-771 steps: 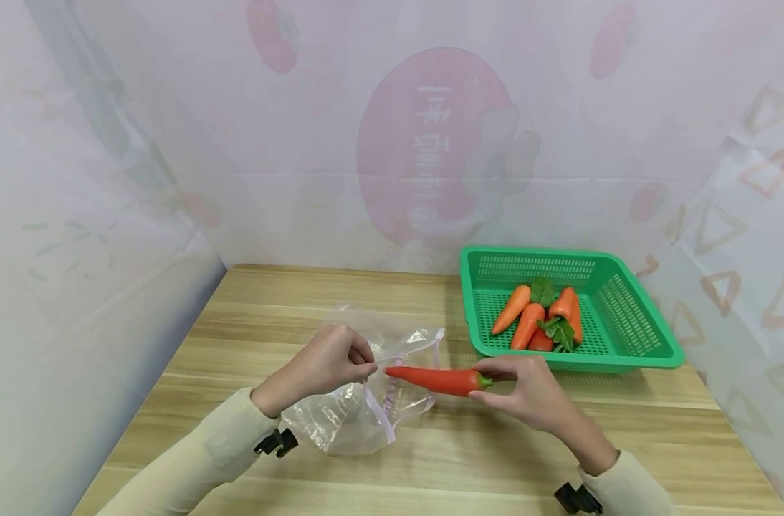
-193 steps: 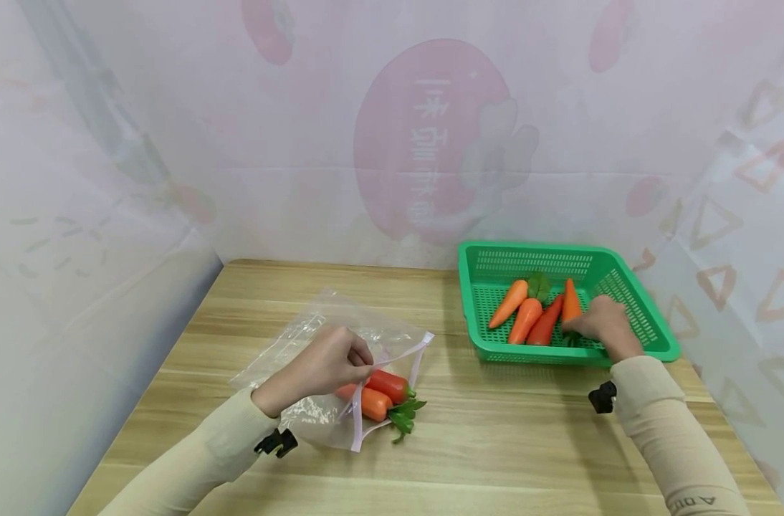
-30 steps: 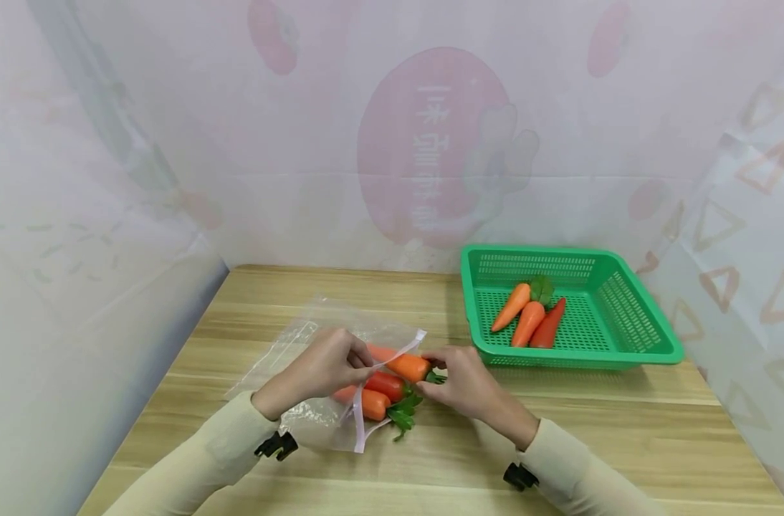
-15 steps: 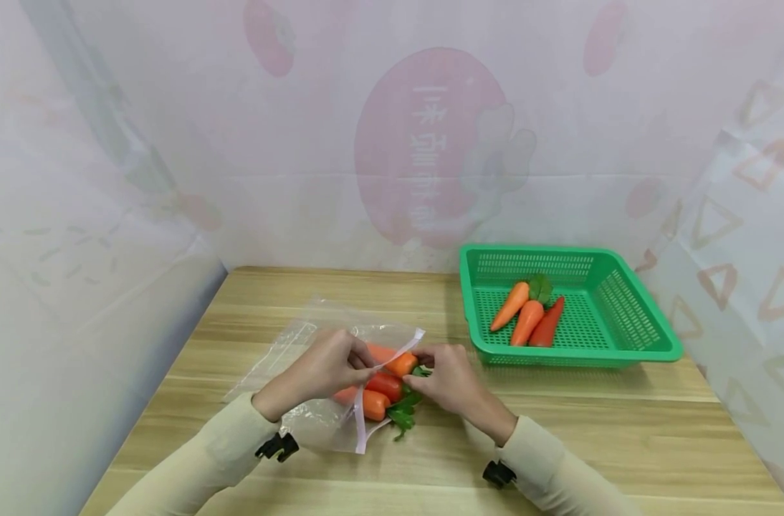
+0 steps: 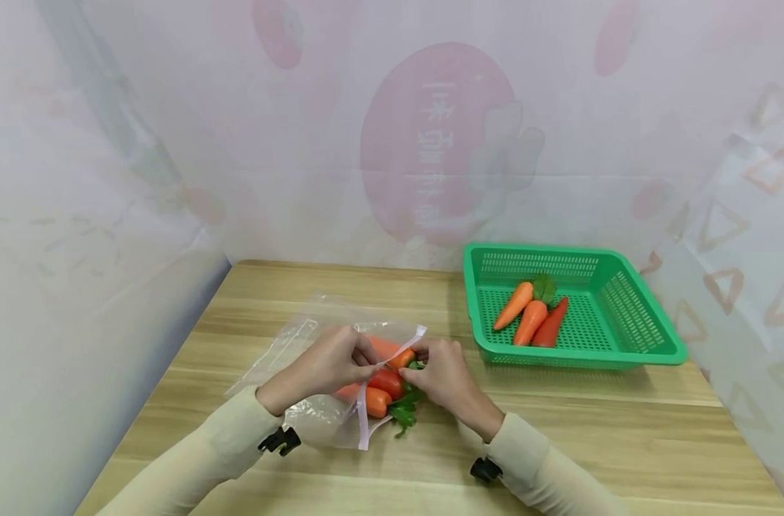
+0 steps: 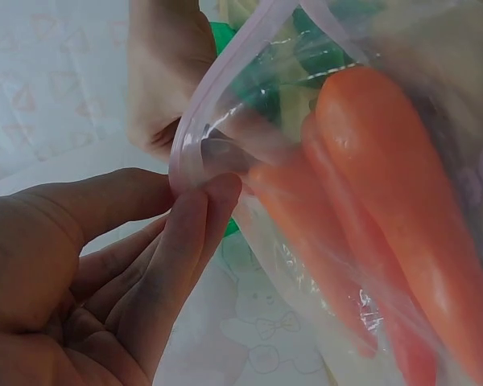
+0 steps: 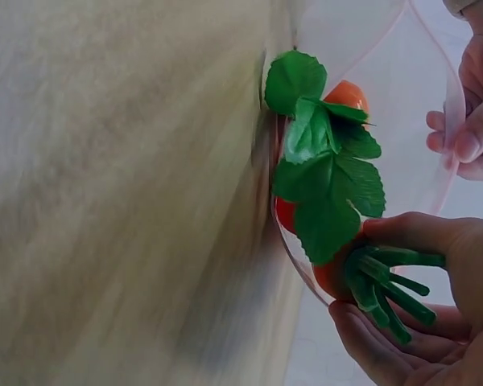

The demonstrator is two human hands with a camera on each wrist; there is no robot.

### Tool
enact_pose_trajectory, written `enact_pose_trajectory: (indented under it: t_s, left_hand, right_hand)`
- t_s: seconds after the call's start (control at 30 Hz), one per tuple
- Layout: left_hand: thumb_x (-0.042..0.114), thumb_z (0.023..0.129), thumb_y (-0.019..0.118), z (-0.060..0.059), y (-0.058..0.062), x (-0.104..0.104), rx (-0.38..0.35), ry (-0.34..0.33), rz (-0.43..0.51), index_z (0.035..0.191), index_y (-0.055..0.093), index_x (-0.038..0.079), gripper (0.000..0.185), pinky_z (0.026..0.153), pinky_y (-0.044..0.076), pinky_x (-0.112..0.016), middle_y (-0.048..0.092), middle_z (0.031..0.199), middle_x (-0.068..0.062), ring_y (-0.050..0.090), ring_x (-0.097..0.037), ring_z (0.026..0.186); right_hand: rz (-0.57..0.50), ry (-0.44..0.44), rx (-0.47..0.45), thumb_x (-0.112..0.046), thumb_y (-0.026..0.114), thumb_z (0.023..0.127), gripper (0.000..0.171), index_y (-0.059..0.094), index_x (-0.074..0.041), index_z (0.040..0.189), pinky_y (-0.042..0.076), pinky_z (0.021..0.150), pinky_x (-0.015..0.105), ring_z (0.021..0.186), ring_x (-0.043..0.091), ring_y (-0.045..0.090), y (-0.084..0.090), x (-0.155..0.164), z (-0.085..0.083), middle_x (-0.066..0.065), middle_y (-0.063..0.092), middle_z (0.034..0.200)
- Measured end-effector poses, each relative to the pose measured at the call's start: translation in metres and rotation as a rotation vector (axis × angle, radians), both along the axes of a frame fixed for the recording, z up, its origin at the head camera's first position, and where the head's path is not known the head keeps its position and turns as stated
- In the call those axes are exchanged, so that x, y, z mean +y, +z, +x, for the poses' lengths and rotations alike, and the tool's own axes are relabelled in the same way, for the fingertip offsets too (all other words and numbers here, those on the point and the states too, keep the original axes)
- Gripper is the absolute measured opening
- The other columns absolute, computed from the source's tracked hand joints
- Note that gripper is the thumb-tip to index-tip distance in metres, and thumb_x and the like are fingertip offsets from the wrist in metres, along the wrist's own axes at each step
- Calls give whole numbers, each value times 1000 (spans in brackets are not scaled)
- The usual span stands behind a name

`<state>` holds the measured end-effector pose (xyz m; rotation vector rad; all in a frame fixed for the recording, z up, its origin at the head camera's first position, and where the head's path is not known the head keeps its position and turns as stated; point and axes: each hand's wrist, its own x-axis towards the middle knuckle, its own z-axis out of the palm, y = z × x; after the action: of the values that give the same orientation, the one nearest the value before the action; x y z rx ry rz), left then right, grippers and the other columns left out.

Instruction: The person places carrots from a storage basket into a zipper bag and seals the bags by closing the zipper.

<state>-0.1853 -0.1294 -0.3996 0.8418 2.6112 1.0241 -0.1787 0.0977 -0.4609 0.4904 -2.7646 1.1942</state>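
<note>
My left hand (image 5: 330, 362) pinches the pale lilac zip edge (image 6: 195, 133) of a clear zip bag (image 5: 327, 430) lying on the table, lifting its mouth. With thumb and fingers, my right hand (image 5: 446, 376) grips the top of an orange carrot (image 7: 334, 277) beside its green stem stubs (image 7: 386, 293). Most of that carrot lies inside the bag, its tip pointing left. Next to it in the bag are a red chili pepper (image 5: 387, 383) and a carrot with leaves (image 5: 377, 401). Those green leaves (image 7: 330, 177) stick out of the mouth.
A green plastic basket (image 5: 579, 360) stands at the right back of the wooden table (image 5: 598, 437). Inside it lie two carrots (image 5: 513, 306), one with a green leaf (image 5: 545, 288), and a red chili pepper (image 5: 552, 324). Printed cloth walls (image 5: 289, 215) enclose the table.
Earlier my right hand brought a red pepper to the bag, then reached into the basket. Over the last second it has moved left, sliding the carrot deeper into the bag. My left hand stays put.
</note>
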Motion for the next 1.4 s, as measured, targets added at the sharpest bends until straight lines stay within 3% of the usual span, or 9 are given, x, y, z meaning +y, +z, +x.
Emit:
enact_pose_trajectory:
  t_s: [0.4,0.67,0.83,0.93,1.17,1.4]
  left_hand:
    - [4,89,80,-2,-1,0,10,-7,-3,88,83,2,4,60,57,-18,79,77,1,67,0,65]
    - [2,89,79,-1,-2,-2,19,-12,-3,87,82,2,4,59,55,-18,79,77,1,64,1,64]
    - [1,89,77,0,-3,-3,-20,-10,17,89,82,1,5,58,57,-19,79,78,-1,66,-2,63]
    - [0,90,76,-1,-2,-4,-33,-8,27,89,82,1,5,58,57,-20,78,76,-1,66,-3,62]
    - [1,91,77,0,-1,-4,-38,-11,39,88,82,1,5,59,57,-20,79,75,-3,67,-3,62]
    - [4,91,78,1,-1,-4,-23,1,23,88,83,3,5,58,57,-21,77,73,2,67,-3,61]
  right_hand:
    - [44,-3,-14,-16,88,86,17,81,-6,99,58,63,21,74,11,70,-7,-6,0,8,81,92]
    - [2,22,-10,-13,87,87,16,82,-8,101,66,81,45,96,28,79,-4,-2,6,10,82,100]
    - [-4,47,-1,-9,86,87,21,81,-3,106,66,83,50,97,34,80,10,3,12,18,81,105]
    - [33,37,16,-10,87,85,25,81,0,108,66,83,47,95,33,80,21,7,15,20,81,106]
    - [108,55,74,-11,88,83,29,80,0,109,66,79,42,91,27,80,43,23,22,16,81,104]
    - [128,40,64,-13,88,85,31,80,1,111,67,81,41,95,28,80,61,44,26,16,81,107]
